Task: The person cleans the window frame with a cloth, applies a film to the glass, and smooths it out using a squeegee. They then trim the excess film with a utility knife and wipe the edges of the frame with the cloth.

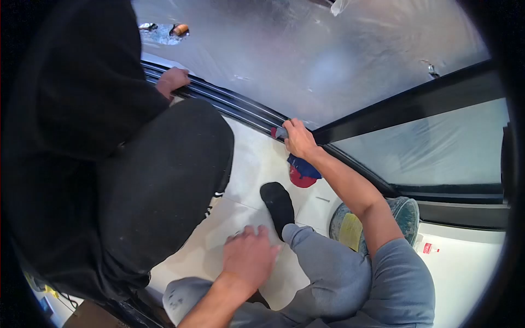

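Note:
My right hand point(298, 138) reaches down to the corner of the black sliding-door track point(235, 104). Its fingers close around a small grey thing with a dark red end point(278, 133), whose kind I cannot make out. Just below that hand, a dark blue and red piece point(304, 172), perhaps fabric, lies on the floor, partly behind my forearm. My left hand point(250, 257) hangs over the pale tiles between my legs. It is slightly blurred, with fingers a little apart and no object in it.
A person in black clothing point(164, 169) crouches close at left, one hand point(174, 81) on the track. Plastic sheeting point(328, 60) with a torn hole lies beyond it. By my right arm are a dirty bucket point(402, 218) with a yellow patch and a red-labelled bottle point(430, 249).

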